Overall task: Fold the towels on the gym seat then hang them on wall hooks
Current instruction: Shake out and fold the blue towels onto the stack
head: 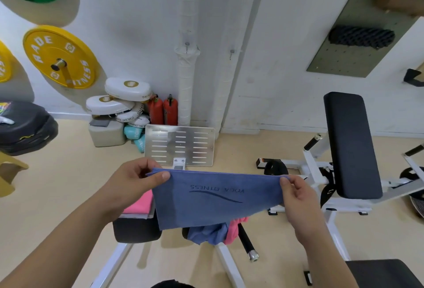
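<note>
I count four towels. The blue towel [213, 200] hangs stretched in the air, my left hand [135, 180] pinching its top left corner and my right hand [296, 198] its top right. A folded pink towel [140, 205] lies on the black seat [135, 230] at near left. A crumpled blue towel [207, 233] and a crumpled pink towel [235, 230] are heaped just beneath. Two hooks [187, 45] sit on the far wall, with a metal footplate [180, 147] standing between them and me. A black bench pad [351, 145] crowds the right, and tan floor [57, 191] stretches left.

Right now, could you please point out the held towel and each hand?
held towel [213, 205], head view, cloth centre.
left hand [129, 181], head view, hand's back.
right hand [299, 197], head view, hand's back.
</note>
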Motion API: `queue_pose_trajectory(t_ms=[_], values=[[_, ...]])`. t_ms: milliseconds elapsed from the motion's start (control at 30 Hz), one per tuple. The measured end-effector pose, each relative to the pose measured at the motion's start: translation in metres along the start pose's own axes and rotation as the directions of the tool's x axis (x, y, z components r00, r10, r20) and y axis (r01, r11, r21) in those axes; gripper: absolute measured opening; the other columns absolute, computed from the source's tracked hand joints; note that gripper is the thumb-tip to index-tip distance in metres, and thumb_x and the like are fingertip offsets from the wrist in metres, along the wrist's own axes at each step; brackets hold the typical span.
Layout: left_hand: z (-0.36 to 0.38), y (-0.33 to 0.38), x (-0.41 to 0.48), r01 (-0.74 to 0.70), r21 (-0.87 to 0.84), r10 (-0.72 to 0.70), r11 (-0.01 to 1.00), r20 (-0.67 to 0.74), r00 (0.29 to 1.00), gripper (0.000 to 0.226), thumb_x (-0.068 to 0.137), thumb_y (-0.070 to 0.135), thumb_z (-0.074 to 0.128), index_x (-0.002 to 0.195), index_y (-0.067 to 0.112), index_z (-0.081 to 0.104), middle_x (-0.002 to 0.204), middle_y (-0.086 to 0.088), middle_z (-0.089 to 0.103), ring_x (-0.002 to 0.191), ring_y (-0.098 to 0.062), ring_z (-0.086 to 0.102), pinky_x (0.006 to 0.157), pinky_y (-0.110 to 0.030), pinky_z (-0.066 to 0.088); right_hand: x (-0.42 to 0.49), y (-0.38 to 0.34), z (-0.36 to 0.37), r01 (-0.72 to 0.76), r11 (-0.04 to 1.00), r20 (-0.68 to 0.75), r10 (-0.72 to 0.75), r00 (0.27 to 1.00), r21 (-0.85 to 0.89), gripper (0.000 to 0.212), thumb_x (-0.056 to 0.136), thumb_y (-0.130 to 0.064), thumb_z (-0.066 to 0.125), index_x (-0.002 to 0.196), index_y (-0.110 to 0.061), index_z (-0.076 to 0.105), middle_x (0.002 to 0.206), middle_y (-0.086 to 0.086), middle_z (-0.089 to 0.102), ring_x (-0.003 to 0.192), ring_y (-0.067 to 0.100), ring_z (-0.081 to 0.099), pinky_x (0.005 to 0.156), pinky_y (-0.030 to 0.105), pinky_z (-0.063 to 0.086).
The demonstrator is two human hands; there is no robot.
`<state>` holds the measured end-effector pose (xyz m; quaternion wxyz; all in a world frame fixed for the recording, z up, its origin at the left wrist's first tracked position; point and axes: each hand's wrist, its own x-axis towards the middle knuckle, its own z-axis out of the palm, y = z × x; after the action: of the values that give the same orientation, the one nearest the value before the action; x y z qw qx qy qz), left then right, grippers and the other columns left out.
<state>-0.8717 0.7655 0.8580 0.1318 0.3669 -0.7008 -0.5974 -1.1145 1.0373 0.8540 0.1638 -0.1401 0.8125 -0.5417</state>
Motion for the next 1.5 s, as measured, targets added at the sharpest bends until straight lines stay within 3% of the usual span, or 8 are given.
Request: queue_pose_trajectory(t_ms=[100,267,400,633,900,1067,1333,1500], values=[[0.01,-0.003,-0.003,0.119,-0.271,-0.128,0.955,-0.016,0.992,0.013,0.093,0.019,0.072,0.085,0.009,0.073,0.083,-0.01,0.074,0.079,-0.022,0.066,0.075,-0.037,0.055,0.001,0.002,0.012,-0.014,1.0,0.017,0.014,1.0,0.013,0.019,0.106,-0.027,0.053,0.094,-0.024,0.066,0.097,0.018,0.069,0.083,0.024,0.062,0.076,0.042,0.051],[0.036,0.002,-0.011,0.177,-0.062,-0.187,0.982,-0.355,0.916,0.025,0.082,0.032,0.084,0.075,0.011,0.072,0.071,-0.009,0.074,0.069,-0.021,0.064,0.062,-0.032,0.051,-0.006,-0.007,0.036,-0.053,0.99,0.026,0.05,0.998,0.13,0.018,0.102,-0.027,0.06,0.091,-0.017,0.07,0.089,0.019,0.072,0.077,0.031,0.064,0.068,0.043,0.055],[0.069,0.021,-0.022,0.137,-0.146,-0.169,0.98,-0.239,0.956,0.026,0.084,0.031,0.083,0.081,0.007,0.073,0.076,-0.018,0.073,0.065,-0.017,0.064,0.062,-0.039,0.058,-0.032,-0.026,0.073,-0.04,0.986,0.156,0.015,0.988,0.162,0.016,0.098,-0.026,0.067,0.085,-0.024,0.075,0.083,0.008,0.075,0.085,0.037,0.073,0.077,0.059,0.062],[0.102,0.036,-0.05,-0.006,-0.253,-0.006,0.968,-0.048,0.999,0.034,0.103,0.002,0.054,0.096,0.024,0.079,0.088,0.005,0.081,0.086,-0.005,0.076,0.074,-0.016,0.057,-0.061,-0.036,0.1,-0.01,0.982,0.293,-0.047,0.955,0.191,0.015,0.096,-0.019,0.071,0.084,-0.023,0.08,0.069,-0.003,0.073,0.061,0.007,0.065,0.055,0.017,0.048],[0.096,0.019,-0.047,0.067,-0.374,-0.124,0.925,-0.13,0.984,0.01,0.093,0.009,0.073,0.1,0.012,0.079,0.09,-0.006,0.082,0.09,-0.02,0.079,0.086,-0.039,0.062,-0.061,-0.024,0.103,-0.11,0.975,0.269,0.056,0.962,0.19,0.008,0.089,-0.031,0.078,0.09,-0.039,0.079,0.079,-0.001,0.077,0.069,0.017,0.066,0.065,0.028,0.046],[0.101,0.017,-0.05,0.062,-0.376,-0.125,0.925,-0.146,0.981,0.01,0.091,0.007,0.075,0.094,0.016,0.079,0.085,-0.002,0.082,0.084,-0.014,0.079,0.073,-0.022,0.061,-0.064,-0.02,0.106,-0.054,0.991,0.286,0.017,0.958,0.12,0.013,0.096,-0.026,0.071,0.09,-0.034,0.079,0.075,-0.011,0.072,0.072,0.008,0.065,0.067,0.027,0.05],[0.104,0.015,-0.055,0.059,-0.271,-0.094,0.961,-0.117,0.989,0.019,0.086,0.01,0.081,0.103,0.015,0.076,0.092,0.003,0.081,0.088,-0.01,0.078,0.078,-0.024,0.062,-0.081,-0.027,0.109,0.075,0.988,0.324,-0.116,0.939,0.134,0.051,0.09,-0.06,0.047,0.071,-0.014,0.057,0.069,0.007,0.051,0.066,0.018,0.048,0.065,0.043,0.044],[0.1,0.013,-0.054,-0.029,-0.188,0.0,0.982,-0.15,0.989,0.02,0.093,-0.001,0.066,0.094,0.018,0.074,0.086,0.003,0.08,0.084,-0.012,0.076,0.077,-0.026,0.059,-0.076,-0.03,0.099,-0.091,0.975,0.397,0.003,0.918,0.202,0.052,0.084,-0.064,0.055,0.093,-0.018,0.078,0.089,0.019,0.074,0.085,0.033,0.074,0.067,0.036,0.058]])
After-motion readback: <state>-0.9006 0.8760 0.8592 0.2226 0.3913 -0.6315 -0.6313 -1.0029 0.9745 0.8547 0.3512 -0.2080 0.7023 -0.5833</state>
